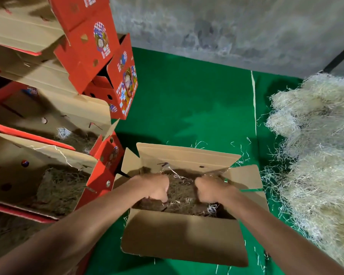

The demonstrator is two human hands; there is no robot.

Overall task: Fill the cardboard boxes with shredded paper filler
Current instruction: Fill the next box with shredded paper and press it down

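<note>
Currently I see both hands inside the open cardboard box (184,238) on the green mat (197,100). Left hand (154,188) and right hand (210,190) each show a curled grip bunching shredded paper filler (182,192). Loose filler pile (316,147) lies right of the box; filled red boxes (48,165) stand left of it.

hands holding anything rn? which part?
Both the left hand and right hand are curled into the shredded paper inside the open box; an actual grip cannot be told.
</note>
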